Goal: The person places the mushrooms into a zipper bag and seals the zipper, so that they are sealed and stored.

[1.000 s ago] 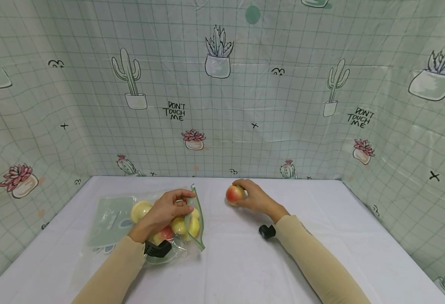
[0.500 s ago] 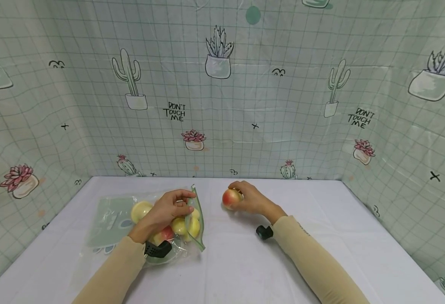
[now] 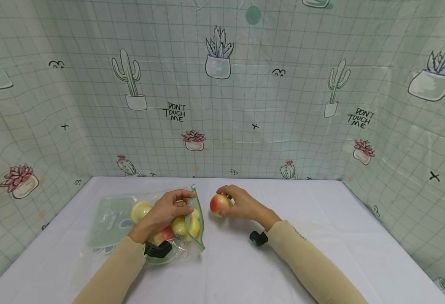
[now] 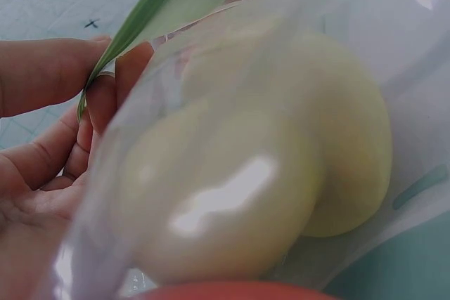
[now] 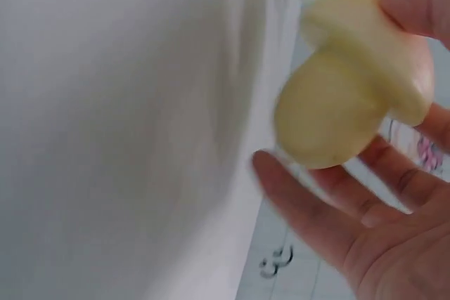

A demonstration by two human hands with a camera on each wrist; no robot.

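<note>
My right hand (image 3: 243, 204) grips a mushroom-shaped piece (image 3: 220, 204) with a red and yellow cap, thumb and fingers round the cap. In the right wrist view its pale yellow stem (image 5: 327, 114) points away from the palm. My left hand (image 3: 165, 209) pinches the green zip edge (image 3: 201, 228) of a clear plastic bag (image 3: 176, 252), and the bag's mouth faces right. Inside the bag lie several yellow and red pieces (image 4: 225, 187) of similar look, seen through the plastic in the left wrist view. My left hand covers some of them.
A white cloth (image 3: 230, 266) covers the table. Through the bag's left part a pale green printed panel (image 3: 110, 219) shows. Behind the table hangs a curtain (image 3: 222, 105) with a grid and cactus print. Each wrist wears a black camera (image 3: 258, 238).
My right hand has moved left with the mushroom-shaped piece, bringing it closer to the bag's mouth. My left hand and the bag have stayed where they were.
</note>
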